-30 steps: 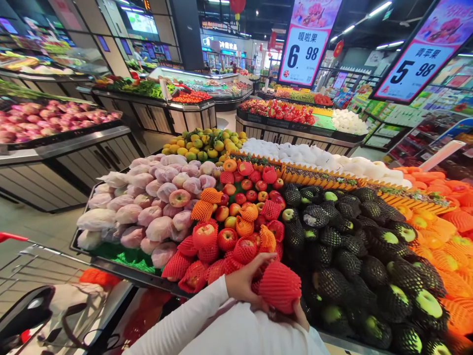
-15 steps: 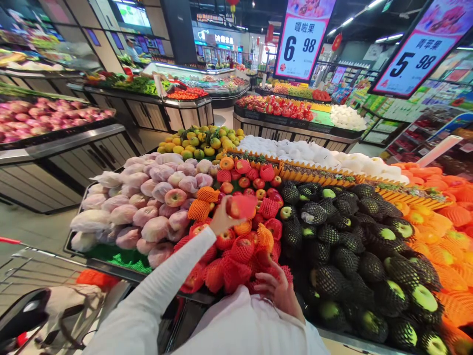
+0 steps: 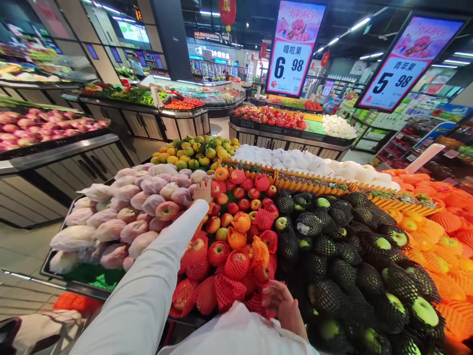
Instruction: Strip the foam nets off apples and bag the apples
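Note:
My left hand point(image 3: 202, 192) is stretched out to the far left part of the red apples, beside the film-wrapped fruit. Its fingers are closed around the side of a red apple in red foam netting point(image 3: 215, 189); the grip is partly hidden. Nearer my body, my right hand point(image 3: 286, 308) hovers at the front edge of the apple pile with loosely curled, parted fingers, holding nothing I can see. Close to its fingertips lie an apple in red netting point(image 3: 260, 274) and an orange foam net point(image 3: 260, 251). Bare red apples point(image 3: 218, 253) lie between my hands.
Pale pink fruit in film point(image 3: 111, 229) fills the left side. Green apples in black netting point(image 3: 342, 276) lie at right, orange-netted fruit point(image 3: 449, 276) beyond. Yellow-green citrus point(image 3: 195, 153) and white-wrapped fruit point(image 3: 295, 160) sit behind. A shopping cart point(image 3: 25, 281) stands at lower left.
My left hand has moved left and away from me with the red-netted apple, from above the pile to its far left edge. My right hand has shifted slightly toward me.

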Action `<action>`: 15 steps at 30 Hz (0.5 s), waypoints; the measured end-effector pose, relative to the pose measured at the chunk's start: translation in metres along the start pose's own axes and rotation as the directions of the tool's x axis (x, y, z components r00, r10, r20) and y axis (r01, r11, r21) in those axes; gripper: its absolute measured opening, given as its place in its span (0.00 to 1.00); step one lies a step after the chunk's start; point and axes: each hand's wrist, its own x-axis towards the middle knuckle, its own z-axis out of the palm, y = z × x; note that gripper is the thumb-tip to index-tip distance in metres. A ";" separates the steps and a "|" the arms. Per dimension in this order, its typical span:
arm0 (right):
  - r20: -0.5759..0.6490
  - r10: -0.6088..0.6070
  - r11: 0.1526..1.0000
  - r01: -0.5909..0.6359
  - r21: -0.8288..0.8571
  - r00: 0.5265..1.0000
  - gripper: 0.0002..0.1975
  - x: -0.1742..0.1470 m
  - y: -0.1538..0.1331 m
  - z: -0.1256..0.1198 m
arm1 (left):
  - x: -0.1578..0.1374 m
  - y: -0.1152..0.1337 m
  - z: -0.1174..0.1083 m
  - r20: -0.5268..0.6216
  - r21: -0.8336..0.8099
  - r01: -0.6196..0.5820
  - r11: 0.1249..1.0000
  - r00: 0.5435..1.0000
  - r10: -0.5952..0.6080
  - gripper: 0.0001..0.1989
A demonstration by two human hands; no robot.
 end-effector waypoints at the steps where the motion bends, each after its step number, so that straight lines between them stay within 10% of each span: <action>1: -0.025 -0.039 0.998 0.038 -0.043 0.999 0.33 -0.001 -0.002 -0.001 | 0.000 0.004 0.002 0.012 0.012 -0.019 1.000 1.000 0.018 0.37; 5: -0.157 -0.299 0.906 0.228 -0.357 0.941 0.18 -0.004 -0.007 -0.005 | -0.004 0.024 0.010 0.033 0.046 -0.110 0.993 0.994 0.109 0.38; 9: -0.116 -0.479 0.618 0.240 -0.749 0.870 0.11 -0.001 -0.015 -0.009 | -0.017 0.046 0.022 0.110 0.008 -0.360 0.933 0.928 0.357 0.33; 15: -0.017 -0.446 0.343 0.153 -0.927 0.895 0.17 0.009 -0.019 -0.021 | -0.037 0.070 0.044 0.328 -0.103 -0.559 0.823 0.761 0.559 0.15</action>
